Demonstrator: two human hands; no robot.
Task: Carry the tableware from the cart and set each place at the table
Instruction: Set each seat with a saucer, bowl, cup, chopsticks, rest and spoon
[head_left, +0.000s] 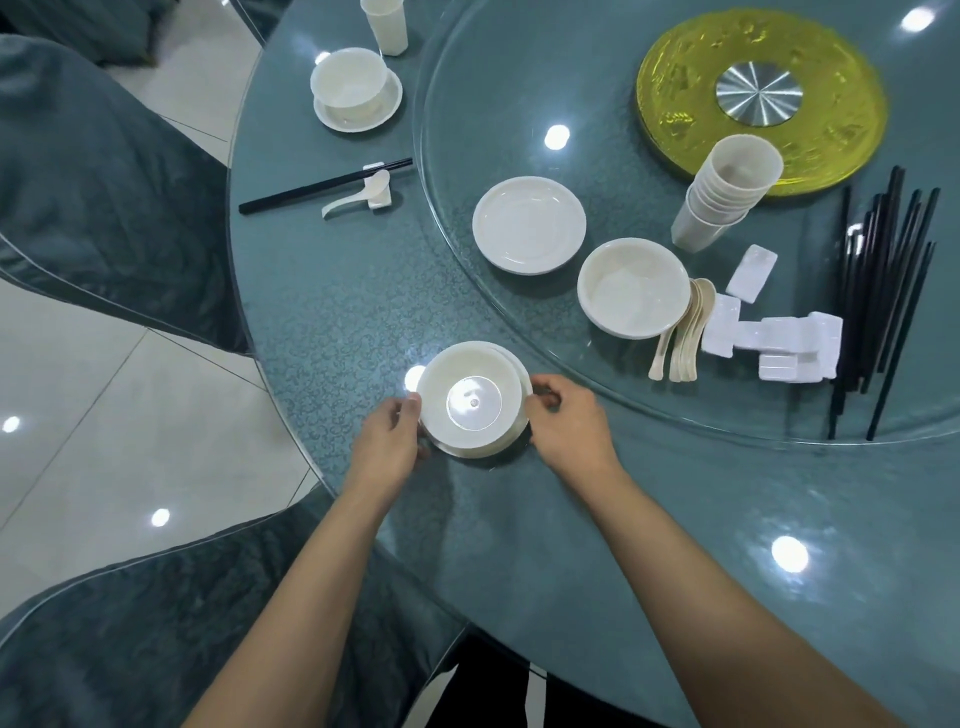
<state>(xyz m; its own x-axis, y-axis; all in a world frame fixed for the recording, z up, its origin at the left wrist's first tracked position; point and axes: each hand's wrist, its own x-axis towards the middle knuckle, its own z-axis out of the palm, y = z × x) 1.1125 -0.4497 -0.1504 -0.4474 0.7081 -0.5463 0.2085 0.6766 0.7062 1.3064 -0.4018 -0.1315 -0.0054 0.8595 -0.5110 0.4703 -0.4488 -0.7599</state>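
Note:
A white bowl (470, 397) sits on a white saucer (511, 441) at the near edge of the teal table (337, 312). My left hand (389, 444) grips the set at its left rim. My right hand (566, 423) pinches its right rim. On the glass turntable (519, 104) lie a spare plate (529, 223), a bowl (632, 288), stacked cups (722, 195), spoons (685, 338), white chopstick rests (779, 340) and black chopsticks (883, 296).
A finished place at the far left has a bowl on a saucer (356, 88), a cup (387, 23), chopsticks (322, 186) and a spoon on a rest (363, 195). Covered chairs (104, 171) stand at the left and near me. A gold disc (758, 93) marks the turntable's centre.

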